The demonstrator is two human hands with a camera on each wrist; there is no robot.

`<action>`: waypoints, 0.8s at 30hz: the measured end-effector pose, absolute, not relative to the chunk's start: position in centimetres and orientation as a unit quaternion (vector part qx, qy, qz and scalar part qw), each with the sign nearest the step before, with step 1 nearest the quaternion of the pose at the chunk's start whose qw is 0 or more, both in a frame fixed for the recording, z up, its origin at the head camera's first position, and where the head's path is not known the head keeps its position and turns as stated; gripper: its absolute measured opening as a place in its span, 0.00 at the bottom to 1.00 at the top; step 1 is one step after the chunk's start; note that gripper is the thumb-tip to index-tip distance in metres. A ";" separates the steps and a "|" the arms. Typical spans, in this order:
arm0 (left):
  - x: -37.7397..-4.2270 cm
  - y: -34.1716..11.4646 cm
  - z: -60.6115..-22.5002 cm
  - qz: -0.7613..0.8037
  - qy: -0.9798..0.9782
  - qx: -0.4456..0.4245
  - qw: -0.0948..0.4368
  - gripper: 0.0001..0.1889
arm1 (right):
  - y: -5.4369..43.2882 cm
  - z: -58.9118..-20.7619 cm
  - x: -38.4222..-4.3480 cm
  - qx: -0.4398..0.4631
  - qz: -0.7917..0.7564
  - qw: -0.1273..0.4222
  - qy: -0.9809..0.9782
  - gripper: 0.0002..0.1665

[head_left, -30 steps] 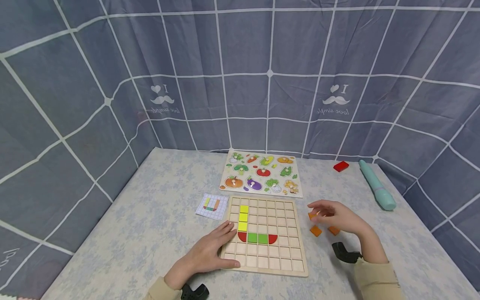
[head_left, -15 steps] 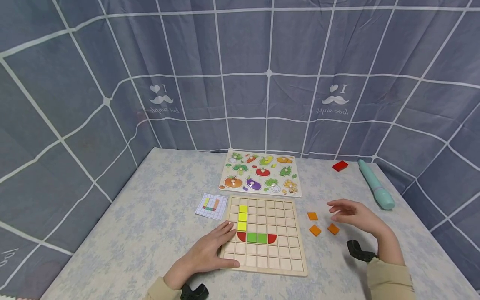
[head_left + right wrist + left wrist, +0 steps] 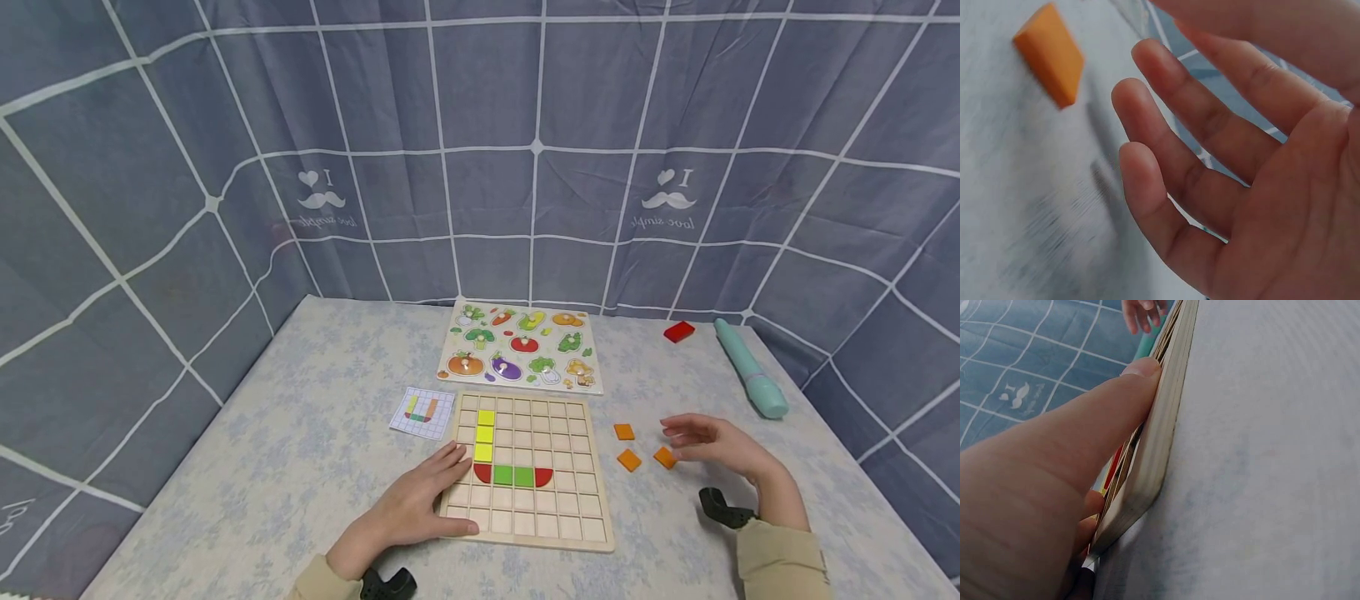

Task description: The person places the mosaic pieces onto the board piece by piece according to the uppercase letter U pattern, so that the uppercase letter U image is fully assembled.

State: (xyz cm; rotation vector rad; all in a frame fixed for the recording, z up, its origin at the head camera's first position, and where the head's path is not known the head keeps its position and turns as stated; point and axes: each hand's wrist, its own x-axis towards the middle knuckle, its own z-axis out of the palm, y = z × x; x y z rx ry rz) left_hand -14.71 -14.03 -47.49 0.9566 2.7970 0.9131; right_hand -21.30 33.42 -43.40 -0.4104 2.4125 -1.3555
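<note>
At lower right, the right hand (image 3: 717, 442) is hovering, grip relaxed and empty, near a probably light, stiff orange tile (image 3: 663, 457) best pinched edgewise.

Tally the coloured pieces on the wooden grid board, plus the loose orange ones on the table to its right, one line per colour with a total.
Yellow squares: 3
Green squares: 2
Red rounded pieces: 2
Loose orange pieces: 3
Total: 10
</note>
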 end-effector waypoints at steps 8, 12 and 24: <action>-14.7 -14.0 -47.4 0.297 0.905 0.302 0.034 0.47 | 34.0 -44.7 -21.4 -0.152 -0.487 0.175 0.842 0.35; -14.7 -13.9 -47.4 0.298 0.905 0.302 0.035 0.47 | 34.1 -45.2 -21.5 -0.149 -0.478 0.170 0.849 0.35; -14.7 -14.0 -47.5 0.297 0.904 0.305 0.032 0.47 | 33.5 -45.8 -21.8 -0.116 -0.435 0.162 0.878 0.32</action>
